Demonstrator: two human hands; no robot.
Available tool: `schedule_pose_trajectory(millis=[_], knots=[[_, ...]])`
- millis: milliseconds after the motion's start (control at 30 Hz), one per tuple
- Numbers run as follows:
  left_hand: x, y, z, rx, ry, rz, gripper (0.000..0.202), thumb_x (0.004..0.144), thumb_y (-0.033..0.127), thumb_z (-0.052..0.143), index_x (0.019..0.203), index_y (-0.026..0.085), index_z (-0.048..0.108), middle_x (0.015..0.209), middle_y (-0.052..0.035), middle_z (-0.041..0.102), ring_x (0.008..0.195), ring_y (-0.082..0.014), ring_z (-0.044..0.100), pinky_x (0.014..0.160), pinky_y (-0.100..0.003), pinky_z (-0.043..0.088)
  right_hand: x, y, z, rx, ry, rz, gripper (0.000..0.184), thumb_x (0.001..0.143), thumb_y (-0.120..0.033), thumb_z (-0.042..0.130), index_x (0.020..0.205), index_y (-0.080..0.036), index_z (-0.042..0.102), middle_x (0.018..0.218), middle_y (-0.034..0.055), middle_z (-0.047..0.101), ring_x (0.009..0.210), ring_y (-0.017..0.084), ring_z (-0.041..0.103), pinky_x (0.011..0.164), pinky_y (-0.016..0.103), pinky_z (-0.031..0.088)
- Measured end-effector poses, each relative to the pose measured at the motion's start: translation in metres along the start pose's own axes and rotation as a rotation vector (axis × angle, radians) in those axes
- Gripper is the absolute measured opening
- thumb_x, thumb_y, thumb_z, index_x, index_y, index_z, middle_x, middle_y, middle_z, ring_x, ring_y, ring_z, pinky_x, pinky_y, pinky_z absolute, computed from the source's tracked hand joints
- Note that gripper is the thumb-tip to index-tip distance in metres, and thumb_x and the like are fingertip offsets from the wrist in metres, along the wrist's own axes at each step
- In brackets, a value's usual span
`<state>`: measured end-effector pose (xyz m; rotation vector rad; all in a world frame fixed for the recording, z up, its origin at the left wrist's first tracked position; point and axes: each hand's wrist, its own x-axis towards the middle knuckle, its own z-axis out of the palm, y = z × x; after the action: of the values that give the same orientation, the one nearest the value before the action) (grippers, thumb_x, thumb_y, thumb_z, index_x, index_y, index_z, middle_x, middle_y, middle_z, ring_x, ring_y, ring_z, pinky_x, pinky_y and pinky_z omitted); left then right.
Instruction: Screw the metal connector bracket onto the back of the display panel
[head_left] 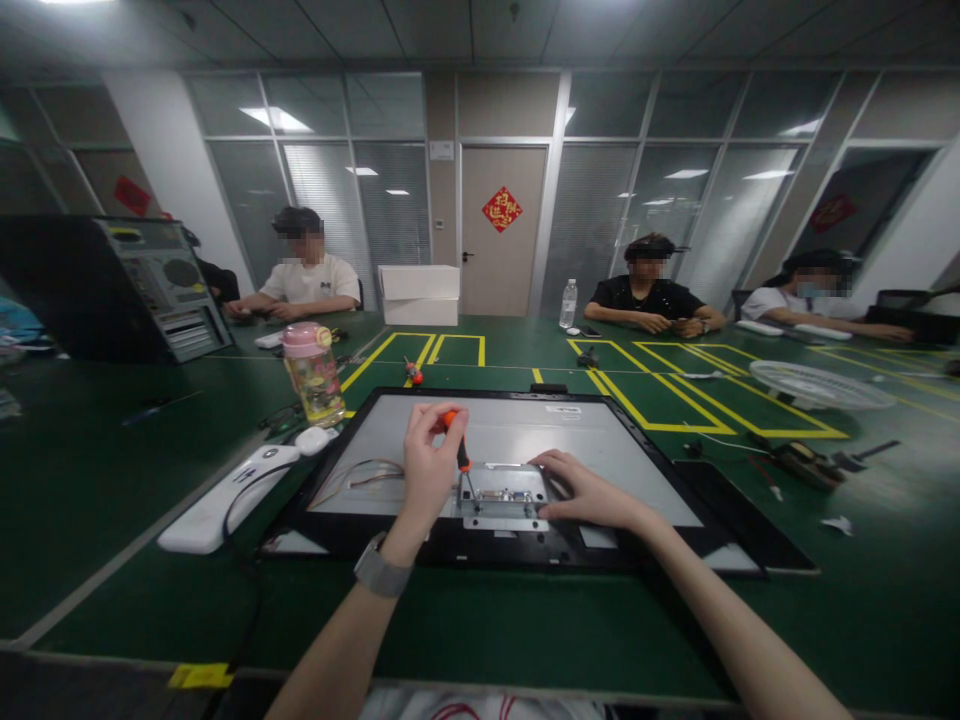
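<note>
A monitor (pixel 615 445) lies face down on the green table, its grey back panel bare inside a black frame. A small metal board bracket (pixel 504 495) sits near its front edge. My left hand (pixel 429 462) is closed round an orange-handled screwdriver (pixel 457 445), held upright with its tip on the bracket's left end. My right hand (pixel 589 492) rests on the bracket's right side, fingers curled and pressing down. Thin wires (pixel 360 472) run across the panel to the left of my left hand.
A pink-lidded bottle (pixel 313 372), a white device (pixel 221 500) with a black cable and a PC case (pixel 112 290) are to the left. A fan grille (pixel 821 385), tools and another red screwdriver (pixel 412 373) lie farther off. Three people sit at the far side.
</note>
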<state>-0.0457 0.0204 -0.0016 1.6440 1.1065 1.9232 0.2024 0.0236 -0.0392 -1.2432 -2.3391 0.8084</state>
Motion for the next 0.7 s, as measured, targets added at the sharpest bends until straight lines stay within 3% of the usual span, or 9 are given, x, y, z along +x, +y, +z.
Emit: schedule_pose_trajectory(millis=[133,300,367,533,700], knots=[[0.0000,-0.0008,0.0003,0.004,0.016,0.012,0.012,0.081,0.029,0.062,0.079,0.017,0.065,0.082,-0.0011,0.051,0.074,-0.0125,0.053,0.068,-0.023,0.044,0.0003,0.0002,0.0004,-0.007,0.002,-0.002,0.068,0.072,-0.048,0.071,0.129,-0.017,0.049,0.132,0.0120,0.044,0.124,0.030,0.042,0.109,0.044,0.032],[-0.0011,0.0001,0.0010,-0.150,-0.019,-0.115,0.025,0.091,0.029,0.043,0.101,0.017,0.062,0.084,-0.0030,0.059,0.075,-0.0140,0.059,0.072,-0.026,0.047,-0.0001,-0.0004,-0.0001,-0.007,-0.001,0.019,0.067,0.072,-0.047,0.071,0.129,-0.019,0.048,0.133,0.0117,0.044,0.125,0.030,0.042,0.109,0.045,0.032],[-0.0010,0.0005,0.0009,-0.194,-0.022,-0.132,0.026,0.091,0.028,0.040,0.094,0.016,0.062,0.081,-0.0038,0.062,0.076,-0.0153,0.060,0.073,-0.027,0.048,-0.0004,-0.0005,-0.0004,-0.004,-0.002,0.019,0.067,0.072,-0.046,0.071,0.129,-0.018,0.048,0.133,0.0120,0.044,0.125,0.029,0.042,0.109,0.044,0.032],[-0.0002,0.0024,-0.0001,-0.062,0.005,0.017,0.017,0.084,0.032,0.059,0.078,0.017,0.066,0.083,-0.0034,0.058,0.080,-0.0148,0.056,0.070,-0.023,0.046,-0.0002,-0.0012,-0.0003,-0.010,0.007,-0.002,0.067,0.071,-0.045,0.072,0.128,-0.018,0.050,0.131,0.0118,0.046,0.124,0.030,0.042,0.109,0.043,0.032],[-0.0003,0.0018,-0.0005,-0.098,-0.029,-0.051,0.023,0.090,0.031,0.049,0.096,0.017,0.066,0.085,-0.0044,0.060,0.077,-0.0145,0.058,0.070,-0.025,0.047,-0.0002,0.0003,0.0003,-0.006,0.005,-0.003,0.068,0.072,-0.047,0.071,0.129,-0.018,0.049,0.132,0.0118,0.045,0.124,0.030,0.042,0.109,0.044,0.032]])
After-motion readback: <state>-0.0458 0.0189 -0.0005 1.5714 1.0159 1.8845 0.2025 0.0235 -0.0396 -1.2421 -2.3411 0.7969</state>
